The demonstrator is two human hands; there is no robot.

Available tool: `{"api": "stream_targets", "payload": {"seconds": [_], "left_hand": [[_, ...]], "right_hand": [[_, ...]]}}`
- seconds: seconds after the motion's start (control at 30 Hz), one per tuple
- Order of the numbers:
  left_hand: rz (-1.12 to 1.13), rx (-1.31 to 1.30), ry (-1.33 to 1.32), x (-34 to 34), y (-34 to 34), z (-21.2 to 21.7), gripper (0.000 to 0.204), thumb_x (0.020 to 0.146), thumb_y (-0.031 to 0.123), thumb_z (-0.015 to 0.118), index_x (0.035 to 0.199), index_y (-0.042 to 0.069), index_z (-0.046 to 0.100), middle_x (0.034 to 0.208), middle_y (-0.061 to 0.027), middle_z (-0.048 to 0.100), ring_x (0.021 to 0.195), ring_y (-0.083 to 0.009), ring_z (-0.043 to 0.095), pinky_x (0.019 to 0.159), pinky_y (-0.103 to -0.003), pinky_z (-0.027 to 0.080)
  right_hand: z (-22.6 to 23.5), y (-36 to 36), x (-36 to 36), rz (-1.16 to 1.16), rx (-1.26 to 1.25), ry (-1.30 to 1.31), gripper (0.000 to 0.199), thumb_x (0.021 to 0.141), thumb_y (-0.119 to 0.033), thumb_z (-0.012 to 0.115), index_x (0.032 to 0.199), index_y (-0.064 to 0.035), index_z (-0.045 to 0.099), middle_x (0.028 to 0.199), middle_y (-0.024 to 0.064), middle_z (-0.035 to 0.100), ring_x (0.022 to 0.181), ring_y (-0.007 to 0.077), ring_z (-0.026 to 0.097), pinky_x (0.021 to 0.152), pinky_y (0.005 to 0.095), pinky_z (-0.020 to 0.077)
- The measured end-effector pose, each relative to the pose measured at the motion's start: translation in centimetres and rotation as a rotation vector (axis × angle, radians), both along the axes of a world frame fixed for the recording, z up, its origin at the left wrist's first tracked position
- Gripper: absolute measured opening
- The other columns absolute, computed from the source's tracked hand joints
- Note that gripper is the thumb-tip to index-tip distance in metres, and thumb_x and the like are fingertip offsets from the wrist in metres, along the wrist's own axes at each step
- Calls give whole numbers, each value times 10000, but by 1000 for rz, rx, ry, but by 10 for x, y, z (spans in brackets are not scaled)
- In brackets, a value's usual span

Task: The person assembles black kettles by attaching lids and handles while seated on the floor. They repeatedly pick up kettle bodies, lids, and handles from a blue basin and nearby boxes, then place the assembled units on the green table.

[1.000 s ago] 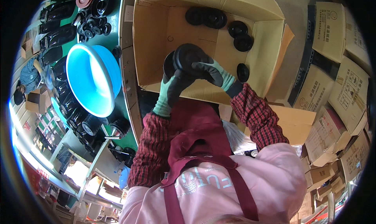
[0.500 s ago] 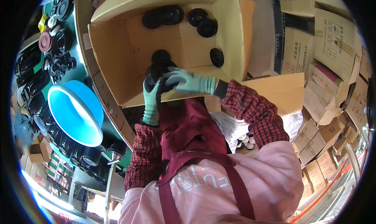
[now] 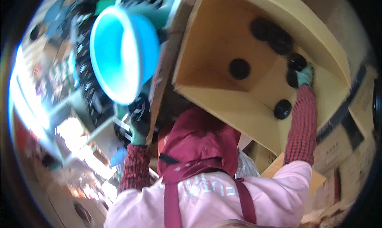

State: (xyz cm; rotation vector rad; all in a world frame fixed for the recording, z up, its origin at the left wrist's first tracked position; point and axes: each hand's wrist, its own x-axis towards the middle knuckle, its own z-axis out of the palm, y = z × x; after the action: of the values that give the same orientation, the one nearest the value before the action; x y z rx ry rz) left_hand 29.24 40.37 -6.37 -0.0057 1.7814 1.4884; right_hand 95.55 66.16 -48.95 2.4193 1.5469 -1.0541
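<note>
The right hand [image 3: 305, 74] is inside the cardboard box [image 3: 223, 107], at a pair of black discs [image 3: 297, 61] beside the wall; I cannot tell if its fingers pinch one. The left hand [image 3: 139, 131] is near the blue basin [image 3: 149, 48], its fingers too blurred to tell.

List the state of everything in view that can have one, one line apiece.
Cardboard box: open, with black discs inside.
Lone black disc: lying in the box, apart from the others.
Blue basin: uncovered.
Left hand: gloved, at a dark round piece; grip too blurred to tell.
Right hand: gloved, inside the box, at a black disc; grip unclear.
Maroon apron: worn.
</note>
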Motion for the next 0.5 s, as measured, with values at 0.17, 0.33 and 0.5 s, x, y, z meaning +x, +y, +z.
{"api": "stream_targets", "payload": {"seconds": [0.17, 0.33, 0.5], "left_hand": [[-59, -77, -9, -107, -39, -51, 418, 985, 273, 585, 1339, 49, 596, 1293, -110, 673, 1194, -275, 630, 1071, -463, 480], [-1005, -574, 1134, -199, -111, -42, 675, 908, 222, 692, 1471, 59, 357, 1353, -138, 571, 1185, -279, 584, 1059, -446, 458], [-407, -497, 335, -129, -93, -49, 240, 924, 367, 606, 944, 133, 551, 832, -32, 538, 792, -211, 568, 806, -423, 476]], "right_hand": [[2, 11, -25, -145, -139, -173, 1000, 771, -573, 784, 1572, -136, 374, 1568, 244, 399, 1418, 465, 408, 1134, 576, 389], [-70, -29, -43, -530, -158, 98, 877, 764, -640, 774, 1384, -45, 595, 1551, 233, 433, 1423, 433, 413, 1146, 551, 378], [-73, -54, -52, -794, 88, 498, 764, 774, -532, 813, 1285, 12, 649, 1375, 251, 603, 1280, 372, 577, 1054, 450, 474]]}}
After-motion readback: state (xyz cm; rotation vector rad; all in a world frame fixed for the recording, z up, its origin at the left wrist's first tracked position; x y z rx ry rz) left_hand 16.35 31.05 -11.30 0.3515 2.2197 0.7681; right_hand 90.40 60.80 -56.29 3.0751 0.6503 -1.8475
